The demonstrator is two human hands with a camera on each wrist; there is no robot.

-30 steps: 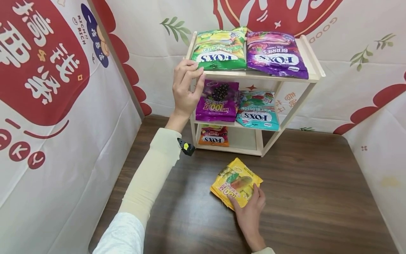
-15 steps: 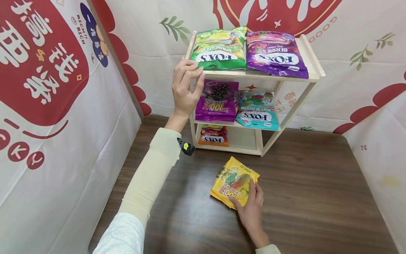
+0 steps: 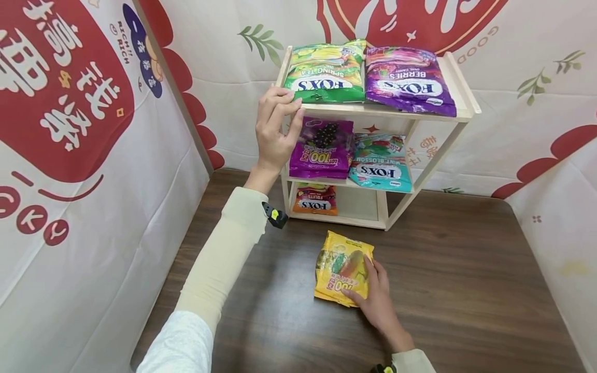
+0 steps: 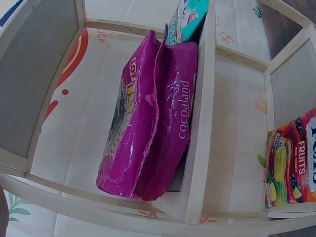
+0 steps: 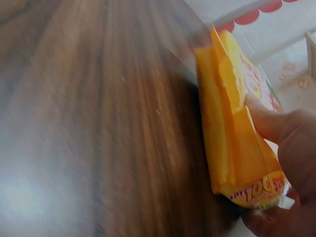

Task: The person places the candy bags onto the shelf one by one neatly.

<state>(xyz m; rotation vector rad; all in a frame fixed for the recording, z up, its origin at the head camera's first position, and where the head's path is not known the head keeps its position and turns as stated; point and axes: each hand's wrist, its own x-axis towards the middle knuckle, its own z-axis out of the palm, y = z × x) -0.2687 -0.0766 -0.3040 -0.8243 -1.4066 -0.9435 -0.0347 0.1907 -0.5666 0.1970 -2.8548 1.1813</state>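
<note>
My right hand (image 3: 375, 298) grips a yellow bag of mango gummies (image 3: 342, 269) on the table in front of the rack. Its thumb lies over the front of the bag, and the right wrist view shows the bag's bottom fold (image 5: 222, 133) close over the wood. My left hand (image 3: 276, 129) holds the upper left corner of the small wooden rack (image 3: 345, 109), its fingertips beside a green bag of Spring Tea candy (image 3: 324, 75). Below that hand, a purple bag of gummies (image 4: 143, 128) stands on the middle shelf.
A purple Berries bag (image 3: 408, 80) lies on the top shelf at right. On the middle shelf sits a teal Mint Blossom bag (image 3: 380, 163); an orange Fruits bag (image 3: 314, 199) is at the bottom left. Printed cloth walls (image 3: 224, 124) enclose the table (image 3: 466, 290).
The yellow bag has turned to stand straighter toward the rack, and my right wrist has swung to the right with it. My left hand keeps its place on the rack.
</note>
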